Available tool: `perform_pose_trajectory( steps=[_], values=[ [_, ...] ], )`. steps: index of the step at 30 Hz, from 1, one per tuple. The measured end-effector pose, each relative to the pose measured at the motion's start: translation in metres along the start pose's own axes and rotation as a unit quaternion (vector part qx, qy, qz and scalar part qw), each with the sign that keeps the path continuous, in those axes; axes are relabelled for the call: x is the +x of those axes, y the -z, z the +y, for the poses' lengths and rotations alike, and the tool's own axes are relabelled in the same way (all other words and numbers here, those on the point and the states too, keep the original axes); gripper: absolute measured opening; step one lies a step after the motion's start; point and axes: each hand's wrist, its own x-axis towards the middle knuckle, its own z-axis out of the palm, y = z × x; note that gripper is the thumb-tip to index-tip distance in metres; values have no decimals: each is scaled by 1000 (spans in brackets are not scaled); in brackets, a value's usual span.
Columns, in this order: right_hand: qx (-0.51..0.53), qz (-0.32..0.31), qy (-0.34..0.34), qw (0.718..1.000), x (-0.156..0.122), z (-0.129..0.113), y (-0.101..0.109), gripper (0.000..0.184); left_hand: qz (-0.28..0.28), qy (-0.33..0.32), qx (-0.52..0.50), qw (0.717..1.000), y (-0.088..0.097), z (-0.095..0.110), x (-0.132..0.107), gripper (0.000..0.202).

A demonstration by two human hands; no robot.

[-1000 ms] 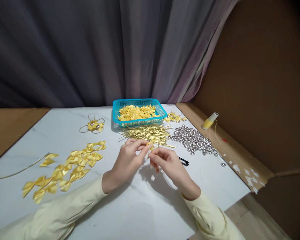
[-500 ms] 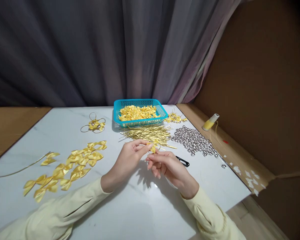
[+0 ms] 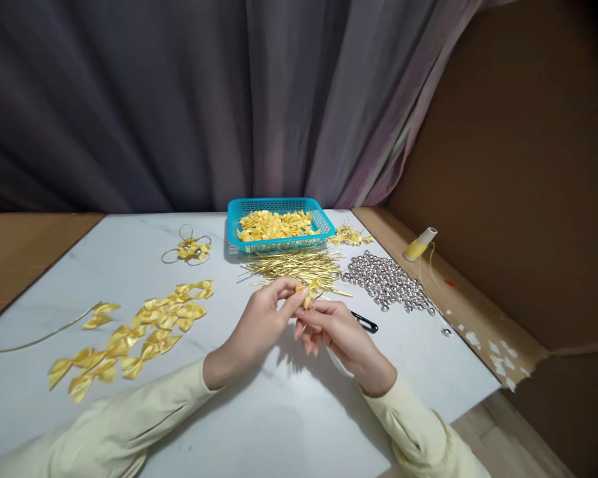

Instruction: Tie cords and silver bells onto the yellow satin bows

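Observation:
Both hands meet above the middle of the table. My left hand (image 3: 266, 315) pinches a yellow ribbon bow (image 3: 309, 293) between thumb and forefinger. A thin gold loop shows at the bow's right side. Just below, my right hand (image 3: 341, 335) has its thumb and forefinger closed at the lower edge of the same bow, its other fingers curled underneath. The exact grip is partly hidden by the fingers. Gold wire strips (image 3: 294, 267) lie in a pile just beyond the hands. A black-handled tool (image 3: 365, 322) sticks out behind my right hand, its other end covered.
A blue basket (image 3: 232, 222) of yellow bows stands at the back. Silver beads (image 3: 386, 282) spread to the right, near a thread spool (image 3: 419, 244). Loose bows (image 3: 124, 340) lie left, with looped bows (image 3: 193, 249) behind them. More looped bows (image 3: 349, 235) sit beside the basket.
The bow has turned slightly between my fingers and shifted a little to the right. My left hand has moved slightly right with it; my right hand stays nearly in place.

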Motion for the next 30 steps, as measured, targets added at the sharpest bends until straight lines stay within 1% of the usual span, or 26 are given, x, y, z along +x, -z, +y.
perform_pose_trajectory(
  steps=[3,5,7,9,10,11,12,13,14,15,16,17,18,21,23,28,30],
  values=[
    [-41,15,9,999,0,-2,0,30,5,-11,44,999,0,-1,-2,16],
    [-81,10,18,997,-1,-5,3,32,1,-18,67,998,0,-1,-3,15],
    [-145,-2,30,989,-4,-12,11,31,-3,-27,86,996,1,0,-4,14],
    [-229,14,60,972,-9,-21,21,28,-7,-32,99,995,2,3,-3,14],
    [-261,53,96,959,-11,-27,26,27,-11,-32,102,994,3,5,-3,15],
    [-293,98,148,940,-14,-33,29,25,-17,-31,105,994,4,6,-3,16],
    [-327,133,206,913,-17,-38,32,23,-25,-29,107,993,5,8,-3,16],
    [-361,145,260,884,-19,-44,33,20,-37,-28,110,993,6,10,-3,17],
    [-395,134,303,857,-20,-48,33,18,-49,-29,112,992,8,12,-3,18],
    [-425,107,333,835,-21,-52,31,16,-62,-30,115,991,9,13,-4,19],
    [-451,75,349,818,-22,-55,30,15,-76,-33,116,990,10,14,-4,20],
    [-470,47,351,808,-22,-58,27,14,-89,-33,115,989,11,14,-4,20],
    [-482,25,340,807,-22,-59,26,14,-100,-33,113,988,11,14,-4,20],
    [-489,-23,269,830,-20,-60,23,14,-113,-31,116,986,12,14,-3,19],
    [-490,-43,237,838,-19,-59,23,16,-117,-31,123,985,12,13,-2,18],
    [-495,-72,215,839,-18,-54,25,19,-141,-21,141,980,10,14,0,19],
    [-495,-79,216,838,-17,-54,27,20,-150,-14,134,979,10,14,1,19]
  ],
)
